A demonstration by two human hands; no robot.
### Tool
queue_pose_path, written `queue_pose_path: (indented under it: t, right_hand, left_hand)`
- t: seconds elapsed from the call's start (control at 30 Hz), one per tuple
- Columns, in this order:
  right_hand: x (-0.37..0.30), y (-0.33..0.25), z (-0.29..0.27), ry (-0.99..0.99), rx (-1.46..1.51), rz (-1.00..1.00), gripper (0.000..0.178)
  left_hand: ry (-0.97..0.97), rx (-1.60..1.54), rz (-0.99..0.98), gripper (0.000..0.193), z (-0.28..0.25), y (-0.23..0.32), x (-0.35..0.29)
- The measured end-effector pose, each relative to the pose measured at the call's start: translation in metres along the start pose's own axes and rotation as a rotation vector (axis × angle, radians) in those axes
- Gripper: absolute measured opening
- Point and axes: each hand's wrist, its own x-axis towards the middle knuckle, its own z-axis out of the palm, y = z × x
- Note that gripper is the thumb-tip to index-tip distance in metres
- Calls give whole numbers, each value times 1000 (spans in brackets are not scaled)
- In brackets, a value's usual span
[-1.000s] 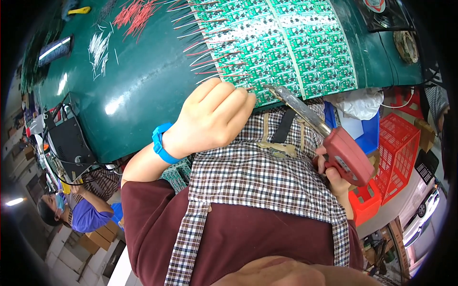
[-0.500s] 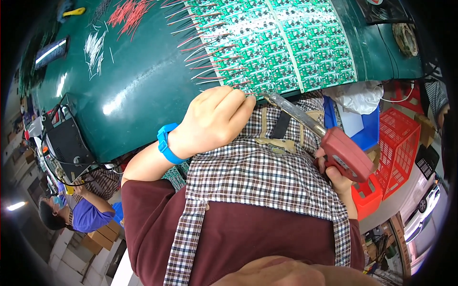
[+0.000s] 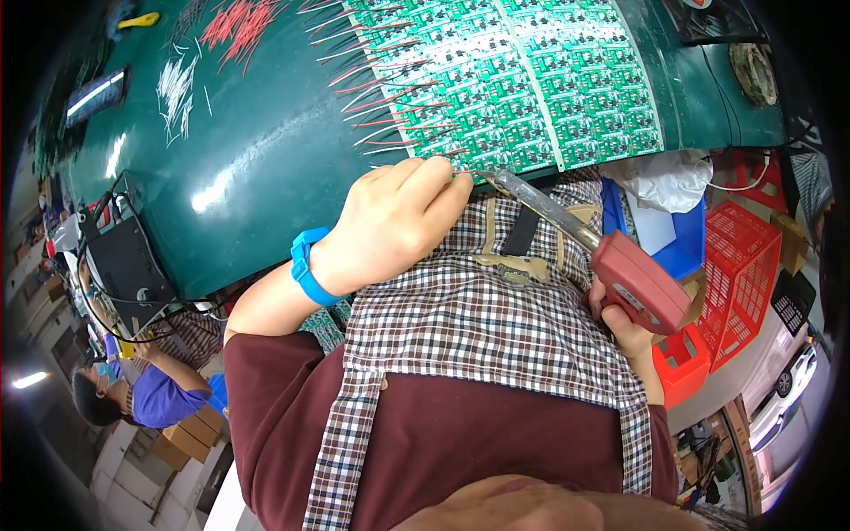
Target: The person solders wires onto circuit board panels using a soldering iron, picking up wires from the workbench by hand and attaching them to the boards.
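Observation:
My left hand (image 3: 396, 215), with a blue wristband (image 3: 310, 265), is closed in a pinch at the near edge of a panel of green circuit boards (image 3: 522, 106). A bit of red wire (image 3: 464, 173) shows at its fingertips; most of the pinch is hidden behind the knuckles. In my right hand (image 3: 625, 332) is a soldering gun (image 3: 639, 281) with a dark red body. Its metal barrel slants up to the left, and the tip meets the board edge right beside my left fingertips. Red, white and dark wires (image 3: 376, 99) stick out from the panel's left side.
Bundles of red wires (image 3: 237, 34) and white wires (image 3: 175, 93) lie on the green table (image 3: 257, 177), with a phone (image 3: 96, 96) farther left. A black box (image 3: 133, 270) stands at the left edge. Red crates (image 3: 735, 265) and a blue bin (image 3: 686, 239) are at right. A co-worker (image 3: 168, 389) sits at left.
My left hand has shifted very slightly at the board edge. The soldering gun's body has moved a touch up and left, its tip staying by the same spot.

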Motion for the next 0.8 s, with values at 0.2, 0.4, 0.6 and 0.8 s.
queue_pose_path:
  t: [0.2,0.4,0.6,0.8]
  right_hand:
    - [1,0,5,83,-78,-17,64]
    - [4,2,8,73,-225,-100,46]
    - [7,-12,10,129,-69,-123,68]
    - [6,-15,2,228,-57,-420,67]
  left_hand:
    - [-33,-43,1,27,-3,0,3]
    - [-86,-21,-14,27,-6,4,4]
    - [-102,4,-34,26,-8,5,6]
    - [-115,23,-8,27,-13,9,12]
